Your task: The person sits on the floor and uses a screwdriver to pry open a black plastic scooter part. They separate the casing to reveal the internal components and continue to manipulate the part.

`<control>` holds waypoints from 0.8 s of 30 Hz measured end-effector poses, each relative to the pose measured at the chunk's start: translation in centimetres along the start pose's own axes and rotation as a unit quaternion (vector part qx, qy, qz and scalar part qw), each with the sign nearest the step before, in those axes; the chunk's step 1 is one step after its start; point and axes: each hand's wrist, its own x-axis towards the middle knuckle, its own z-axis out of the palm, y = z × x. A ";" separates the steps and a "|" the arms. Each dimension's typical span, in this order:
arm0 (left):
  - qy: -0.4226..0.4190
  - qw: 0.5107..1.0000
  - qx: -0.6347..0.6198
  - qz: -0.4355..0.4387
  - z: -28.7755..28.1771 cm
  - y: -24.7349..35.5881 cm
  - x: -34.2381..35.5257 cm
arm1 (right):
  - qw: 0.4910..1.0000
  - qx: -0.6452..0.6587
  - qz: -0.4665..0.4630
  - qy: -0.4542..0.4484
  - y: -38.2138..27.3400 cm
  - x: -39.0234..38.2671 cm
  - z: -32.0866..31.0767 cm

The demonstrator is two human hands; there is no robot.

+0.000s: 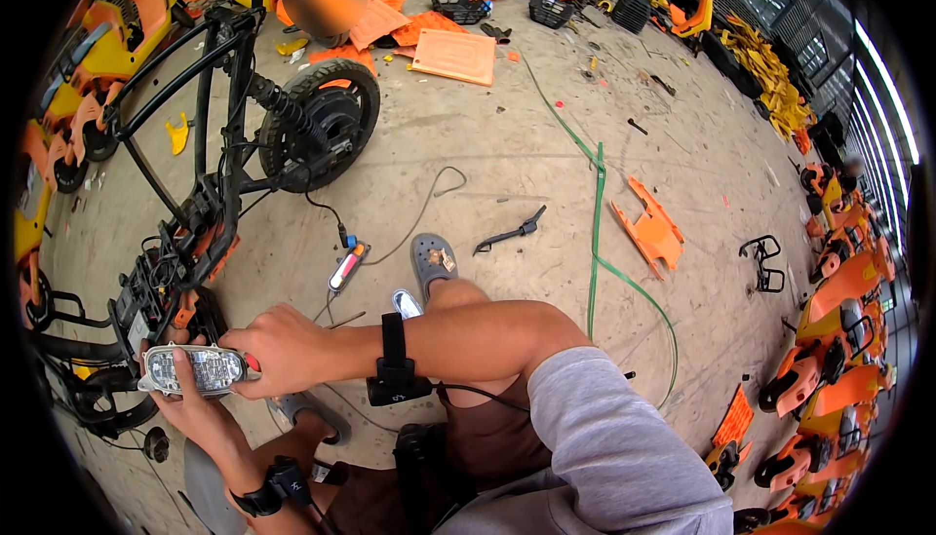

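Observation:
My left hand (200, 412) grips a lamp unit (213, 369) with a clear oval lens and a pale rim, its fingers around the underside and one finger across the lens. At the lamp's right end my right hand (285, 348) is closed around a red-ended thing (253, 363); most of it is hidden inside the fist. A thin rod (347, 321) shows just beyond the right wrist, and I cannot tell whether it belongs to the held thing. Behind the lamp stands the stripped black scooter frame (210, 194), with tangled wires near my hands.
A rear wheel (327, 126) sits on the frame's far end. On the floor lie a red-and-white elongated device (348, 266) with a cable, a second lamp (407, 303), a black bar (512, 232), an orange panel (651, 230) and green strap (597, 223). Scooters (838, 311) line the right.

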 end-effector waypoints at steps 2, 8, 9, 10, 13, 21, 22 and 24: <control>-0.006 1.000 -0.011 -0.023 -0.1 0.1 0.1 | 1.000 0.000 -0.008 0.005 0.0 -0.2 -0.2; -0.026 0.993 -0.086 -0.077 -1.7 0.5 0.3 | 1.000 0.011 -0.007 0.016 -0.3 0.5 0.2; -0.053 0.989 -0.118 -0.079 -2.3 -0.3 0.9 | 1.000 0.013 -0.003 0.018 0.0 0.4 0.1; -0.043 0.983 -0.131 -0.118 -1.7 0.4 0.6 | 1.000 0.026 -0.004 0.013 -0.1 0.6 0.4; -0.078 0.973 -0.183 -0.118 -1.2 0.1 1.0 | 0.997 0.063 0.049 0.014 -0.8 0.7 -1.0; -0.119 0.959 -0.212 -0.143 -1.4 0.5 0.9 | 0.986 0.116 0.115 -0.029 -1.2 0.8 -1.4; -0.116 0.965 -0.178 -0.151 -1.5 0.4 0.6 | 0.984 0.124 0.120 -0.037 -1.1 0.6 -1.4; -0.102 0.968 -0.170 -0.152 -1.6 0.2 0.7 | 0.981 0.131 0.132 -0.049 -0.8 0.6 -1.3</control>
